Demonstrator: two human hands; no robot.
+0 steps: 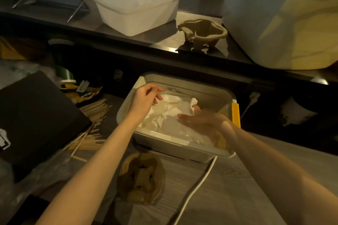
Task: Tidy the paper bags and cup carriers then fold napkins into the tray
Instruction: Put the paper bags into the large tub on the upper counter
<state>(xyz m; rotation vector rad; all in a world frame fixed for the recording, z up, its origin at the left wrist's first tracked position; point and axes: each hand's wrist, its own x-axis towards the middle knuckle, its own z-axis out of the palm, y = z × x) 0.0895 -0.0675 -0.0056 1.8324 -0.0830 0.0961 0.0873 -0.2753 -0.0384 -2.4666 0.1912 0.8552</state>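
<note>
Both of my hands were down in the tray (pixel 182 147) at once, because this was the napkin stage. My left hand (pixel 144 99) hovered over the far left corner with its fingers curled; it seemed to pinch an edge of the white napkins (pixel 164 120), though the exact contact was hard to make out. My right hand (pixel 203 119) lay low on the pile with fingers mostly straight and reaching leftward, and a crumpled corner of paper stuck up just past my fingertips (pixel 180 115). I could not tell whether I was pinching that corner or merely pressing beside it.

Why hold it so? I judged that one hand pinned the sheet flat while the other lifted an edge over, which is how a fold gets made. The napkins lay rumpled and loose inside the tray, directly under both palms, so nothing looked neatly folded yet.

One cup carrier (pixel 140 177) sat flat on the counter just in front of the tray, and another cup carrier on the shelf (pixel 203 34) stood above, beside a white tub (pixel 137 9). A white cable (pixel 197 184) ran out past the tray's near right corner.
</note>
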